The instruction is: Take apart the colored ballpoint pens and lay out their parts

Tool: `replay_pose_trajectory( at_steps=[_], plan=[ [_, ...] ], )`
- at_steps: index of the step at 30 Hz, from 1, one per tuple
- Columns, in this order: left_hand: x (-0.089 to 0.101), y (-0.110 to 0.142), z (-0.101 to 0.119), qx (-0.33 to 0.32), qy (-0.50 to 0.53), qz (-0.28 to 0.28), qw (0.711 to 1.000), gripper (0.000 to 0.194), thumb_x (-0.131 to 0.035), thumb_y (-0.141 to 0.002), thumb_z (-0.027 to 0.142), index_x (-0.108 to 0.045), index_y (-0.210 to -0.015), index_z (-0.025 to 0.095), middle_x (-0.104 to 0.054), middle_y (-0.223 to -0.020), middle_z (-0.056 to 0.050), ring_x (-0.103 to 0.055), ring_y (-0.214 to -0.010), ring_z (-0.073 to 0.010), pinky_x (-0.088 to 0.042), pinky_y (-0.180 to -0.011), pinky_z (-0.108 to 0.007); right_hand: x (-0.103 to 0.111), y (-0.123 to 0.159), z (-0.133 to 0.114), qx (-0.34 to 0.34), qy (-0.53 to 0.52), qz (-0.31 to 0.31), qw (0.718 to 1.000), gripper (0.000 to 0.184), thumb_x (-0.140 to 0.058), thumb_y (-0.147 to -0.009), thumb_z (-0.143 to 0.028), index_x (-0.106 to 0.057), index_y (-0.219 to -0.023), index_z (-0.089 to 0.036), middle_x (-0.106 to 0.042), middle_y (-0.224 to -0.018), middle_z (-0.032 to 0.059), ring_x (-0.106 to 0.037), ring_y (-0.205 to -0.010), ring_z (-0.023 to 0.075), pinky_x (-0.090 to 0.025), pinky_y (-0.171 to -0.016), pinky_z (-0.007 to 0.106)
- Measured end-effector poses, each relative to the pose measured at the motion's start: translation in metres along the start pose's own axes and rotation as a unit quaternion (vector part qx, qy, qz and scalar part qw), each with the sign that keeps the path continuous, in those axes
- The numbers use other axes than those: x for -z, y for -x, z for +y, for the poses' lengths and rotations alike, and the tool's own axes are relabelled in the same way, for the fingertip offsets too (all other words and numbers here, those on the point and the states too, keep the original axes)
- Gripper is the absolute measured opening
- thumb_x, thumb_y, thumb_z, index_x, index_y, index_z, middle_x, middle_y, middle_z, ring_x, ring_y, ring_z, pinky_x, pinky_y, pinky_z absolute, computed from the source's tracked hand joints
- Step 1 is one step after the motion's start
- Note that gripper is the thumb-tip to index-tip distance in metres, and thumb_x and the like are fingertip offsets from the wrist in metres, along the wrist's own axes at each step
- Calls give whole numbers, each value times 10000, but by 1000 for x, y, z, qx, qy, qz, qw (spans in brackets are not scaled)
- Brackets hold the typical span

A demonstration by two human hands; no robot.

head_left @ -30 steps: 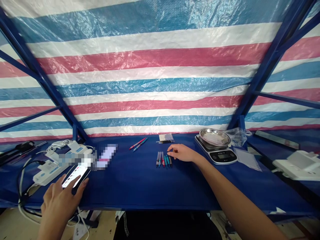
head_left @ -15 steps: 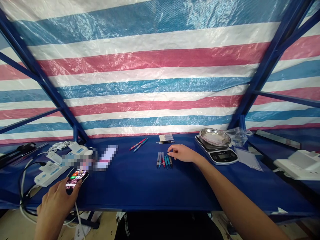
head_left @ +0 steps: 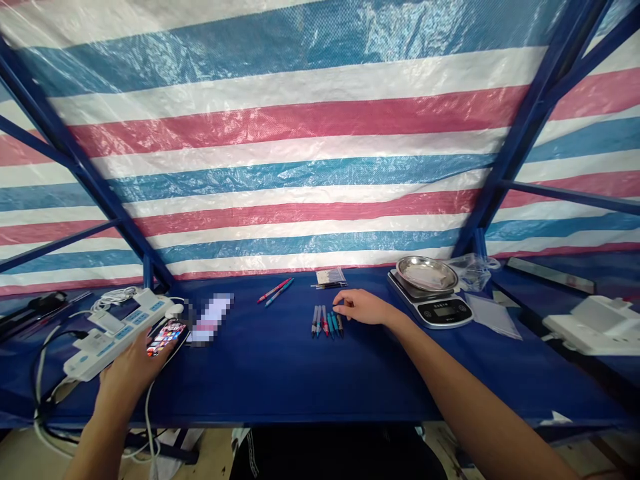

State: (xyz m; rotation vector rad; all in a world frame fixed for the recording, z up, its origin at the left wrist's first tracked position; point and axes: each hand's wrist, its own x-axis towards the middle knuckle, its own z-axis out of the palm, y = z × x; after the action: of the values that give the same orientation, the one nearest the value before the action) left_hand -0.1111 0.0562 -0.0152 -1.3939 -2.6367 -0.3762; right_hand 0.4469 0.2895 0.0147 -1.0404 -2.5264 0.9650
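**Smartphone in the left hand, right hand at the row of pens**

Nearest, over the blue counter, the left fingers curl up under the smartphone and grip it, its lit screen tilted up. A white power strip lies just beside that hand, with white cables trailing off the counter's front edge.

The right arm reaches across to the row of pens, which lie side by side on the counter with their tips toward the person. The right fingers are loosely curled and relaxed, not clenched, right at the pens' far ends, with nothing clearly held. Whether they touch a pen, I cannot tell. The step in hand sits at this row, and lifting one pen would call for closing the fingertips on a single barrel.

Farther off lie two loose pens and a small packet. To the right, a steel dish sits on a digital scale, with clear plastic bags beside it. A striped tarp hangs behind everything.
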Motion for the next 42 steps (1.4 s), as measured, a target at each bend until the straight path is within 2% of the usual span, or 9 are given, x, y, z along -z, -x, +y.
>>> replay_pose_trajectory(
  at_steps=[5,12,19,22,26,31,34,37,42],
  plan=[
    [5,4,12,4,-73,7,997,772,-510,-973,605,-397,-1606,177,-674,-1397,-234,-680,-1195,-487,-515,-1016,-572,-1,-1,1,1,4,0,1000,326,-600,-1009,-462,-733,-1156,-203,-770,-786,25,-691,-721,202,-451,-700,295],
    [15,5,19,-22,-104,-2,994,806,-530,-945,648,-447,-1585,166,-721,-1290,-244,-710,-1129,-484,-528,-968,-543,0,0,0,3,6,-1,1000,322,-607,-1005,-454,-732,-1163,-203,-777,-795,33,-701,-743,215,-454,-708,306],
    [19,-9,9,-10,-77,-45,996,833,-507,-941,693,-452,-1605,193,-719,-1320,-235,-719,-1121,-473,-537,-957,-535,-1,-1,2,7,4,3,1000,310,-607,-1005,-442,-733,-1159,-205,-772,-788,29,-693,-725,211,-447,-686,303],
    [19,-12,20,-50,-52,-8,997,824,-452,-976,664,-449,-1597,122,-669,-1402,-265,-677,-1233,-465,-512,-1038,-536,-2,-1,2,7,3,4,1000,305,-612,-1005,-454,-735,-1147,-213,-767,-777,25,-693,-722,212,-440,-679,299],
    [19,-14,84,-144,28,57,988,742,-478,-985,595,-558,-1482,50,-671,-1409,-247,-637,-1312,-398,-467,-1135,-486,-2,-1,3,8,11,6,1000,308,-609,-1008,-451,-736,-1155,-212,-765,-775,23,-690,-720,211,-435,-681,299],
    [4,-15,216,-286,171,-14,943,495,-550,-1013,509,-702,-1327,157,-756,-1264,-149,-731,-1099,-293,-542,-1012,-389,-3,-1,2,10,22,17,1000,292,-613,-1003,-429,-746,-1136,-206,-772,-830,35,-687,-741,205,-436,-685,293],
    [-17,-15,275,-305,172,-27,936,373,-633,-993,410,-732,-1287,202,-750,-1247,-139,-715,-1124,-291,-531,-990,-367,-3,-1,1,8,17,19,1000,286,-619,-999,-431,-748,-1123,-207,-765,-818,34,-679,-728,201,-431,-675,289],
    [-39,-13,299,-297,175,-21,938,336,-682,-964,325,-737,-1261,177,-740,-1188,-162,-717,-1080,-302,-536,-953,-385,-2,-1,2,10,19,19,1000,281,-627,-996,-426,-749,-1123,-207,-762,-817,36,-673,-721,199,-424,-663,286],
    [-55,-1,295,-331,220,-12,918,295,-575,-1004,174,-711,-1266,181,-744,-1169,-143,-715,-1070,-272,-544,-997,-413,-5,-3,1,14,25,41,999,271,-615,-1005,-433,-757,-1070,-212,-745,-785,31,-655,-694,194,-418,-657,291]
  ],
)
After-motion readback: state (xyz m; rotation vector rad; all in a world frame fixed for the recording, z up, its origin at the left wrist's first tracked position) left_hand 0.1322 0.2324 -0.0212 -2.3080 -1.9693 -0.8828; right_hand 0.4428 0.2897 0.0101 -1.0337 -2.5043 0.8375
